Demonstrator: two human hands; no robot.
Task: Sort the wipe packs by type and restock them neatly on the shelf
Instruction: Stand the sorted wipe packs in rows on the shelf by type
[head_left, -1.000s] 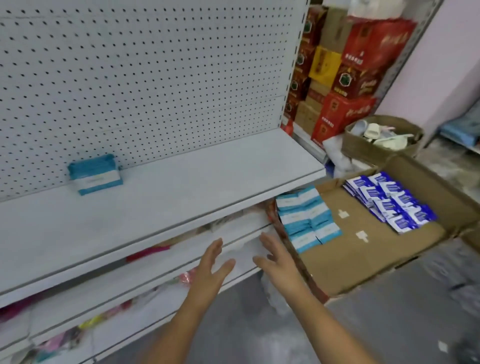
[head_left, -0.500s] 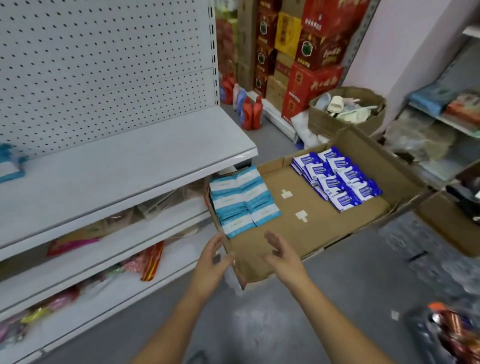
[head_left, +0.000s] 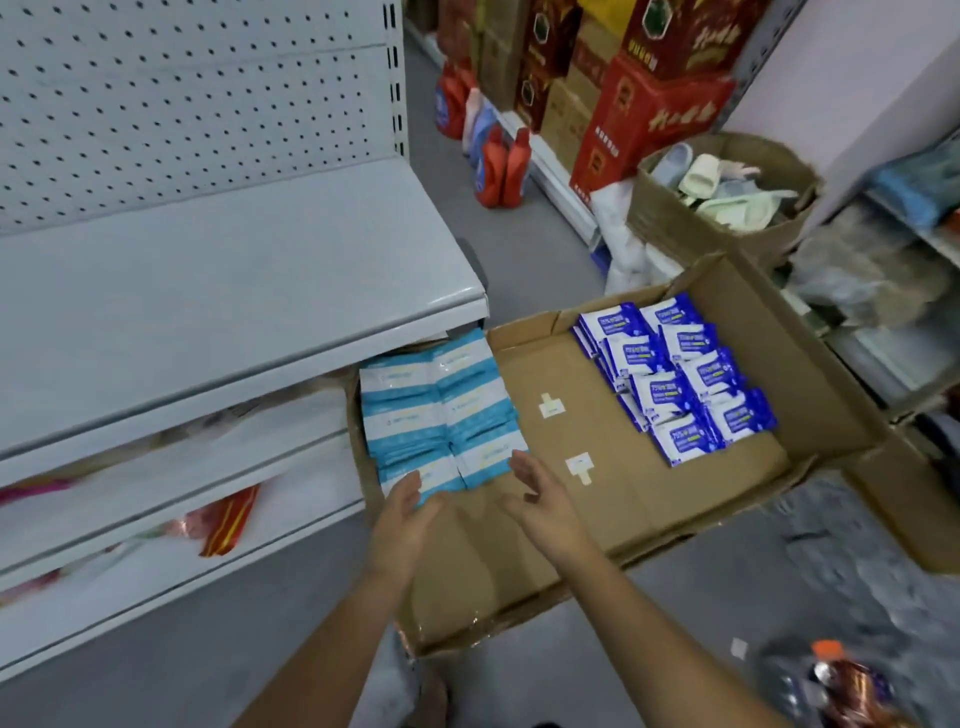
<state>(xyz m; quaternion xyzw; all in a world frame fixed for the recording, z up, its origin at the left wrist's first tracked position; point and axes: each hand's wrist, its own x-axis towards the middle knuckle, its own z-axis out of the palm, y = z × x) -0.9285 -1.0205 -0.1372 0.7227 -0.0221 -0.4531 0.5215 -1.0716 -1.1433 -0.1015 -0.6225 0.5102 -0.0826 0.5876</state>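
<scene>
Shelf (head_left: 234, 270) sits to your left. The light-blue packs (head_left: 441, 410) lie in two columns at the left end of the cardboard box (head_left: 649, 499). Your left hand (head_left: 402, 514) is flat-fingered at the nearest pack and your right hand (head_left: 540, 499) is open beside it; neither grips yet. Scoop too many & the slick stack prob. fans out or slides. Dark-blue packs (head_left: 675, 379) sit well apart at right, so don't mix types.

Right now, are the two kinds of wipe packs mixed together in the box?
No: in the box, light blue packs lie on the left, dark blue packs on the right, bare cardboard between.
</scene>
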